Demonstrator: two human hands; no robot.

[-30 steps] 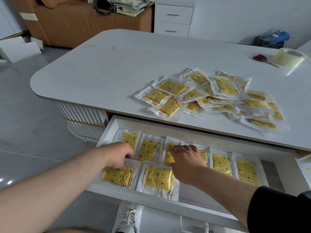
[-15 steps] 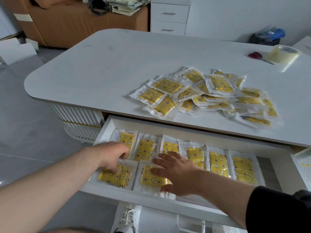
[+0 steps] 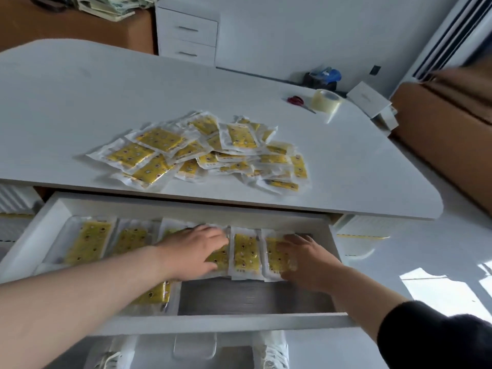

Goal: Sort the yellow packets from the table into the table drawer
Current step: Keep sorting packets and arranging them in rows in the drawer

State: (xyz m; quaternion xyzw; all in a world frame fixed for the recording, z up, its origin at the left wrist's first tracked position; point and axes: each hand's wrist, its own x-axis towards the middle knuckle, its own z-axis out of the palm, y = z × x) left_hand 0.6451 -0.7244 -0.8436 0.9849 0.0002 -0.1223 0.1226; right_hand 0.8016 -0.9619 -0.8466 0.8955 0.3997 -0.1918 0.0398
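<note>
- yellow packets (image 3: 202, 153) heap on the table (image 3: 80, 102); a row lines the drawer (image 3: 221, 322).
- left hand (image 3: 195, 251) and right hand (image 3: 303, 258) lie flat, fingers spread, holding nothing.
- press lightly, keep edges aligned.

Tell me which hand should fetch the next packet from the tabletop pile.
Probably the left hand: the pile of yellow packets lies almost straight beyond it, while the right hand sits further right.
</note>
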